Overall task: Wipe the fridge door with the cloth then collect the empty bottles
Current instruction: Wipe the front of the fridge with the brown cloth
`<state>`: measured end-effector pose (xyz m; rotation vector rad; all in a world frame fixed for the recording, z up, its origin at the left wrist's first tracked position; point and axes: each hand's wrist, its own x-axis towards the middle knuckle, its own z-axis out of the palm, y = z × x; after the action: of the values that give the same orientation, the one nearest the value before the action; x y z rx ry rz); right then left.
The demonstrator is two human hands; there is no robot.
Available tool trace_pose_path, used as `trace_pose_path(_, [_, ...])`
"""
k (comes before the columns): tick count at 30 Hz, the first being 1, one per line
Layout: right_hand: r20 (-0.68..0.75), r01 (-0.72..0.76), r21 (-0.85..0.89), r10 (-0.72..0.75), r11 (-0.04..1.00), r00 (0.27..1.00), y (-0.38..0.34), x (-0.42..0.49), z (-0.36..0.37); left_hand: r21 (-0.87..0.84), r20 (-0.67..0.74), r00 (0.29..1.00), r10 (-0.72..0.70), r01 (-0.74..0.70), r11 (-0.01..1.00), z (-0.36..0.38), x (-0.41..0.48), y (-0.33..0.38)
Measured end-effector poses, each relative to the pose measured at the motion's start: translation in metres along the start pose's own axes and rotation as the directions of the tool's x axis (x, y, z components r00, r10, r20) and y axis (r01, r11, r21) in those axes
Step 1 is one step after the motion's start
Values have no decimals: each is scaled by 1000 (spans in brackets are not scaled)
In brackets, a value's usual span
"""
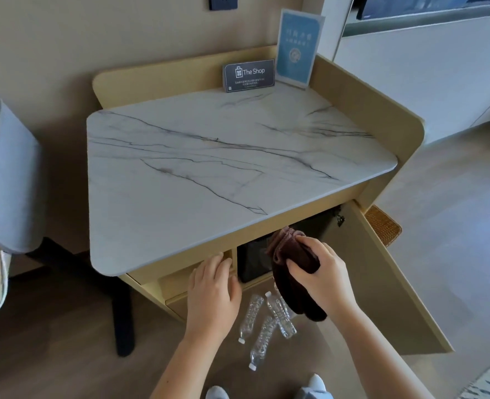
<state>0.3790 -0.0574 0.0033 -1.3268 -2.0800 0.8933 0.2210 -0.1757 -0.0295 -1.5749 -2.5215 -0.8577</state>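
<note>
A black fridge door [252, 263] shows inside the cabinet, under the marble top [209, 156]. My right hand [318, 272] grips a dark brown cloth [292, 254] and presses its upper end against the fridge door; the rest of the cloth hangs down. My left hand [213, 286] rests with fingers spread on the cabinet's front edge, left of the fridge. Several clear empty plastic bottles [264, 321] lie on the wooden floor below the hands, one partly hidden behind the hanging cloth.
The cabinet door [382, 283] swings open to the right. Two sign cards [249, 74] stand at the back of the top. A grey padded chair [8, 180] with black legs is on the left. My shoes [310, 387] show at the bottom.
</note>
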Motion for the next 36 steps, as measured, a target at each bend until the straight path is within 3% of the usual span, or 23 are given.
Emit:
trace_pose_path(12, [150,58,23,-61,998,987,80,45,-38,79,-49,987,-152,156,985,63,-2,59])
trace_pose_path(23, [195,6,10,-7,1000,981,177,78,34,84,-12,981,-191,192,978,166,10,28])
trace_pose_path(32, [76,35,83,-41,996,996,265,114,140,98,-17,993,-113,114,989,291,15,-44])
trace_pose_path(36, [-36,102,139,-98,985,995,308,131,181,109,-77,997,-5,13,994,338,19,-73])
